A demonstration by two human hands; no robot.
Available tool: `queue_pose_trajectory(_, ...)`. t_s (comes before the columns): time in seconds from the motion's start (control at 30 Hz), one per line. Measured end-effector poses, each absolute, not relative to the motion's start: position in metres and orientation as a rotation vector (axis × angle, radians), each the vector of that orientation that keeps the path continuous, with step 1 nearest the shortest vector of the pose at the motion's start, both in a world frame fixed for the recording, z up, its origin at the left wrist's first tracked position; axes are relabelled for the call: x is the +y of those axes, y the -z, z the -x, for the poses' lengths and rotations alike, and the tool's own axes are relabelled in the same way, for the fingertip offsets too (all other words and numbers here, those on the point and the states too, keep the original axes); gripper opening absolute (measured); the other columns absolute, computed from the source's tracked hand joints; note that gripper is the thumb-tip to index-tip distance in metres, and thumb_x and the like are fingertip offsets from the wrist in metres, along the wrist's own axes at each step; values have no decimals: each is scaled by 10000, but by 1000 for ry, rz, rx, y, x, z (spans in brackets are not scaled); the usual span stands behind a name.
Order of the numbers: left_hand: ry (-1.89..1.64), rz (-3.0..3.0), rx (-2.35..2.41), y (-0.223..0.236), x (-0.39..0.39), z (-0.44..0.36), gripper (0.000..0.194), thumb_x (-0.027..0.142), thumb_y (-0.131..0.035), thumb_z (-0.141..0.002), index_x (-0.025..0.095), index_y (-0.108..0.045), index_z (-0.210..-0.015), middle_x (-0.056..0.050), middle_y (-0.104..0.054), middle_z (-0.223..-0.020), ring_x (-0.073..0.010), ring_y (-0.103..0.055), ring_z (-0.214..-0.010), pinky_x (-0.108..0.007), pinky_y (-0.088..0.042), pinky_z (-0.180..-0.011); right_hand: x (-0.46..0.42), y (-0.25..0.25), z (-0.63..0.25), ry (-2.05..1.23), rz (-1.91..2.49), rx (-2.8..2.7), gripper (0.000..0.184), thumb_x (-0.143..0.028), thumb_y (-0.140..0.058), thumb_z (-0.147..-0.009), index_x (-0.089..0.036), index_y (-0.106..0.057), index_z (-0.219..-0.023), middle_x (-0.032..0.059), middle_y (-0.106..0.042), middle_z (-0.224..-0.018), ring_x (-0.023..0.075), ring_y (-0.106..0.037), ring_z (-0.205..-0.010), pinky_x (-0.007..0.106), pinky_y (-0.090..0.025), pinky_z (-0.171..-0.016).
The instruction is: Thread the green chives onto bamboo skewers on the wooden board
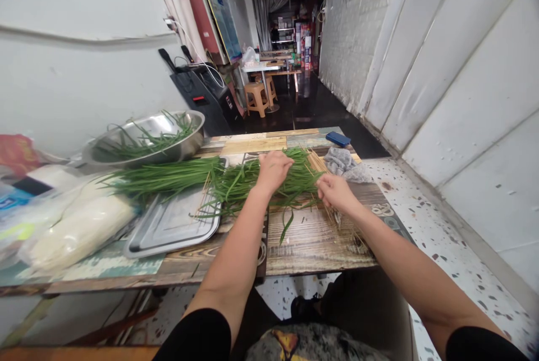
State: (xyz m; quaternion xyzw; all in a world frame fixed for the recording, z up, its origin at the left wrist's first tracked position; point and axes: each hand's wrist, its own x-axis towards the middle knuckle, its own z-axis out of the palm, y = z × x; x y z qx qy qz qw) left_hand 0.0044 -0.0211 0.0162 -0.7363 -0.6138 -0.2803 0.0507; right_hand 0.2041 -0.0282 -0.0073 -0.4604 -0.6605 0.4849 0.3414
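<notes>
The left hand [274, 169]'s grip hovers nearly closed over chives [252, 184]; the right [334, 191] pinches beside skewers [319, 165], contents unclear.

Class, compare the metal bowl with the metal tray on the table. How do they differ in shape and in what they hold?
The bowl is round and deep; the tray is rectangular and shallow. The bowl holds loose, tangled green leaves, while a straighter green bundle lies across the tray's far part, leaving its near part bare. Both look silvery.
</notes>
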Motion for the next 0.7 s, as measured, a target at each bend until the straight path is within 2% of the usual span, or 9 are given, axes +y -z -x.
queue_pose_trajectory(0.17, 617, 2272, -1839, -6, -19, -17, 136, 248, -570, -813, 247, -700, -853, -69, -618, -937, -247, -453, -996, -424, -264, -845, -27, 10, -204, -1268, 1215, -1700, 124, -177, -435, -781, -185, -483, -668, -82, -499, -427, 50, -382, -254, 156, -242, -266)
queue_pose_trajectory(0.43, 525, 2175, -1924, -4, -16, -24, 195, 246, -502, -856, 234, -697, -861, -80, -597, -915, -248, -435, -964, -383, -289, -785, -26, 13, -203, -1309, 1195, -1679, 89, -163, -435, -770, -184, -492, -705, -90, -490, -421, 48, -362, -243, 160, -223, -259)
queue_pose_trajectory(0.6, 510, 2159, -1896, -4, -16, -24, 189, 177, -528, -825, 230, -689, -909, -85, -608, -971, -260, -437, -986, -383, -299, -774, -27, 11, -202, -1316, 1202, -1680, 95, -155, -427, -773, -181, -493, -710, -89, -490, -422, 48, -363, -241, 158, -221, -254)
queue_pose_trajectory(0.7, 570, 2177, -1870, -3, -16, -23, 154, 200, -560, -813, 231, -694, -881, -75, -636, -934, -255, -457, -968, -392, -297, -793, -28, 11, -202, -1313, 1207, -1682, 90, -159, -432, -772, -179, -496, -712, -88, -491, -426, 48, -366, -243, 158, -222, -252)
